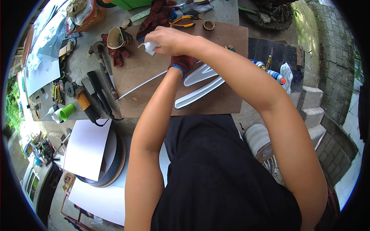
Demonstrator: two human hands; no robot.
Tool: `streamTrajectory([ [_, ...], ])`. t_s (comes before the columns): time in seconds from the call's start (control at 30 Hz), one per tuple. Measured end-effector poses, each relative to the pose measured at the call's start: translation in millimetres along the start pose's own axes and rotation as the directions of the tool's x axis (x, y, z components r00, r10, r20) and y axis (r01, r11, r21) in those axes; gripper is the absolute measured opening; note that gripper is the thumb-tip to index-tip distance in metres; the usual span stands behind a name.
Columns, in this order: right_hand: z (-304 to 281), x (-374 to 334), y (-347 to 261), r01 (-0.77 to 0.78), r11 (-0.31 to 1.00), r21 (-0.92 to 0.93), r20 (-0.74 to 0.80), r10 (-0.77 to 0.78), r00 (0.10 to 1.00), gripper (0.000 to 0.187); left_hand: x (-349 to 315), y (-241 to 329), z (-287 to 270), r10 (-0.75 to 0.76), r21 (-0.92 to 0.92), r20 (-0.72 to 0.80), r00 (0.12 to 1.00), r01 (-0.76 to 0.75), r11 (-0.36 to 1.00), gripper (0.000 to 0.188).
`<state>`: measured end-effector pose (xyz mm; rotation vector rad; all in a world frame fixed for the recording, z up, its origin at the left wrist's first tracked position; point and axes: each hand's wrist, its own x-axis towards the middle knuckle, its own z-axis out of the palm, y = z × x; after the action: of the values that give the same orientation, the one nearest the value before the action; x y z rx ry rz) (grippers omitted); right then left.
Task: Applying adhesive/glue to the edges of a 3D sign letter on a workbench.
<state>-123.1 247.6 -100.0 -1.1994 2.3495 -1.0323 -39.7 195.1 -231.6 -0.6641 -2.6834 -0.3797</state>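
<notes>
My right hand (171, 40), bare, is closed round a small white squeeze bottle (151, 46) with a thin bent nozzle, tipped over the brown board (146, 94). Just below it, my left hand (183, 63) wears a dark red knitted glove with a blue cuff; my right hand and arm hide its fingers. A thin white strip (142, 84) runs from beside the left wrist toward the board's left edge. To the right of that wrist lie white curved pieces with raised rims (200, 93), partly covered by my right forearm.
Left of the board are a hammer (101, 57), an angle grinder (81, 98), a green cup (68, 111) and a paper cup (118, 38). Orange-handled pliers (183, 21) and a tape roll (208, 25) lie beyond my hands. Spray cans (275, 76) lie at the right.
</notes>
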Motion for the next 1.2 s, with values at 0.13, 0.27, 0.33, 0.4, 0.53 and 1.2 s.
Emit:
streamTrajectory([
  [0.13, -68, -57, -16, -0.036, 0.996, 0.087, -0.236, 0.056, 0.97, 0.035, 35, 5, -59, -0.209, -0.3, 0.787, 0.581, 0.656, 0.693, 0.038],
  [0.27, -119, -138, -21, -0.211, 0.977, -0.042, -0.166, 0.201, 0.965, 0.042, 45, 9, -77, -0.246, -0.243, 0.805, 0.54, 0.678, 0.694, 0.04],
  [0.33, -134, -175, -21, -0.266, 0.961, -0.072, -0.129, 0.256, 0.958, 0.043, 51, 11, -79, -0.239, -0.243, 0.819, 0.521, 0.693, 0.679, 0.04],
  [0.4, -139, -205, -16, -0.3, 0.94, -0.164, -0.152, 0.276, 0.949, 0.045, 52, 12, -80, -0.235, -0.236, 0.835, 0.497, 0.71, 0.663, 0.041],
  [0.53, -137, -234, -4, -0.316, 0.892, -0.323, -0.119, 0.293, 0.949, 0.044, 49, 7, -79, -0.234, -0.251, 0.833, 0.501, 0.72, 0.647, 0.041],
  [1.2, -100, -208, 4, -0.027, 0.793, -0.609, 0.056, 0.077, 0.995, 0.034, 52, 9, -84, -0.247, -0.222, 0.849, 0.467, 0.74, 0.634, 0.043],
])
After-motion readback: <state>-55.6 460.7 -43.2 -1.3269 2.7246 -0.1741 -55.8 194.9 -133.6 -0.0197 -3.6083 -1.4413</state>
